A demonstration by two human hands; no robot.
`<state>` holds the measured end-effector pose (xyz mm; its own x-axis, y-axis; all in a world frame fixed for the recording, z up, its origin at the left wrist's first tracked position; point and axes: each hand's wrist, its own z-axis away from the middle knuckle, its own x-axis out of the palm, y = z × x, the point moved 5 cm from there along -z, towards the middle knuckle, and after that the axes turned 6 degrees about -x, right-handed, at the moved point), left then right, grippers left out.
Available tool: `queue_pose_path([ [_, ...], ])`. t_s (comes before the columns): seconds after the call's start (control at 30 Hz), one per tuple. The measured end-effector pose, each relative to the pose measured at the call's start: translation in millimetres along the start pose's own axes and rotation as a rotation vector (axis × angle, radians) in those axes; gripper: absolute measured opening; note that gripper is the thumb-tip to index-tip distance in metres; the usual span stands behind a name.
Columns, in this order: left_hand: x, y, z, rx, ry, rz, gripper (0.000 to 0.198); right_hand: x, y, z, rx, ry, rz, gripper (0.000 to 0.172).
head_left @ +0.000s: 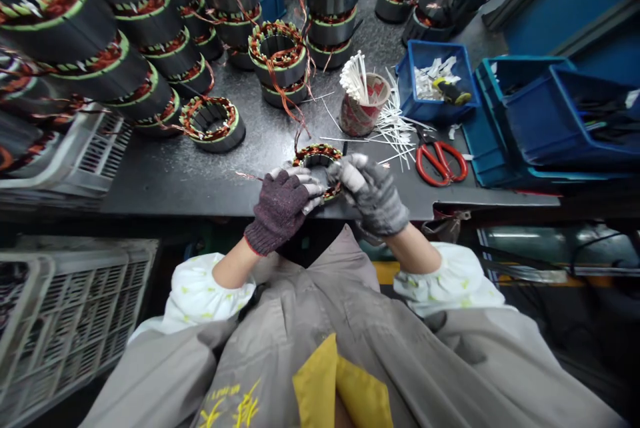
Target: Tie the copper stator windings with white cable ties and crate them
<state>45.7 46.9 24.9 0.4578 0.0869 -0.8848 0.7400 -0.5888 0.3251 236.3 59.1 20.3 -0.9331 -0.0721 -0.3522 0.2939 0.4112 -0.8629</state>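
Note:
A small motor stator (316, 156) with copper windings and a green rim rests at the near edge of the dark workbench (210, 168). My left hand (283, 205), in a dark purple knit glove, is closed on its left side. My right hand (373, 191), in a grey glove, grips its right side with the fingers curled over the rim. Thin copper wire ends stick out of the stator to the left and upward.
Many stacked stators (115, 48) fill the bench's left and back. A lone stator (213, 123) lies left of centre. A cup of white ties (361, 101), loose ties, red scissors (440, 161) and blue bins (433, 81) stand right. Grey crates (60, 308) sit lower left.

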Motion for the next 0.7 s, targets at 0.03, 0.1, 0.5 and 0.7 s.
queue_pose_path([
  [0.03,0.0,3.2,2.3,0.016,0.013,-0.010,0.025,-2.2,0.1,-9.0,0.004,0.028,-0.009,0.039],
  [0.1,-0.7,7.4,9.5,0.000,0.066,-0.049,0.027,-5.6,-0.1,-18.0,0.027,0.087,-0.067,0.033],
  [0.5,-27.4,-9.9,-16.8,0.067,-0.264,-0.199,0.028,16.7,5.9,2.5,-0.167,-0.071,0.328,0.026],
  [0.7,-19.7,-12.4,-39.6,0.432,-0.331,0.001,0.027,10.6,27.0,-42.5,-0.299,-0.366,-0.065,0.024],
])
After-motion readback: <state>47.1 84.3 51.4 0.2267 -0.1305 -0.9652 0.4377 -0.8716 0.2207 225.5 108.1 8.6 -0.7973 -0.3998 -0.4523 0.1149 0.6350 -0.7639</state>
